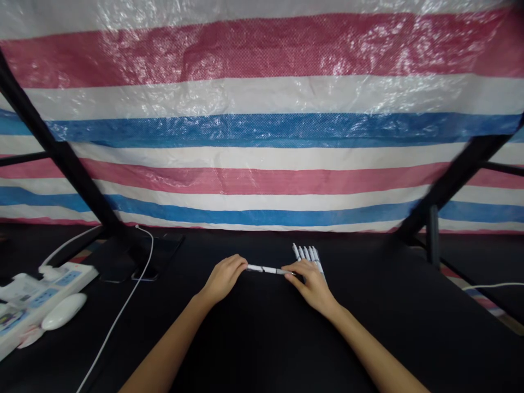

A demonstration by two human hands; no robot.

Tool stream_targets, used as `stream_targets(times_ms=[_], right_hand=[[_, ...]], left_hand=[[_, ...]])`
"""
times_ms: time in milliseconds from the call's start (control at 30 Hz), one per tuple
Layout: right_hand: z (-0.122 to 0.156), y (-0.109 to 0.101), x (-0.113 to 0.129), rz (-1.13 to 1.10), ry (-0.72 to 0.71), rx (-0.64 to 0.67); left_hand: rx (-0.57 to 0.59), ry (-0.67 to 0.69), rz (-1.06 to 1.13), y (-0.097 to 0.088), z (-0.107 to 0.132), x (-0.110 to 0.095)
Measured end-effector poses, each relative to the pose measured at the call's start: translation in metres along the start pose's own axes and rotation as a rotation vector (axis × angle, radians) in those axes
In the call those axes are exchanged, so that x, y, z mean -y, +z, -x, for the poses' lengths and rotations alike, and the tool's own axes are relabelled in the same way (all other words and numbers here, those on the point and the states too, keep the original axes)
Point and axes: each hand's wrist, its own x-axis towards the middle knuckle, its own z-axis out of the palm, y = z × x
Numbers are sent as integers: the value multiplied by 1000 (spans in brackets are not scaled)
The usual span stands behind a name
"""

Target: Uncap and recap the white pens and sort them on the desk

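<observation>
Left grip (pixel 223 278): closed on one end of a white pen (pixel 265 268). Right grip (pixel 313 286): closed on its dark end. Pen: crosswise between both, long axis left-right. Just beyond right grip: row of pens (pixel 307 255), on table (pixel 254 338).

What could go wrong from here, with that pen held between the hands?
The right hand sits right beside the row of white pens, so it might nudge them out of line. The single white pen spans both hands; if the left hand lets it slip, it may roll across the black table.
</observation>
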Motion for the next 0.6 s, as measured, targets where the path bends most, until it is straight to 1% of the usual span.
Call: stream_targets(times_ms=[100, 200, 300, 367, 467, 600], right_hand=[[1, 1, 1, 40, -29, -35], [0, 2, 0, 61, -17, -107], [0, 1, -3, 66, 29, -166], [-1, 0, -4, 56, 49, -168], [-1, 0, -5, 20, 59, -131], [-1, 2, -6, 25, 27, -108]], left_hand=[[40, -24, 14, -2, -1, -3], [32, -55, 68, -2, 0, -2], [13, -67, 104, 0, 1, 0], [3, -47, 118, 1, 1, 2], [-22, -21, 145, 0, 2, 3], [-74, -49, 247, 2, 1, 4]])
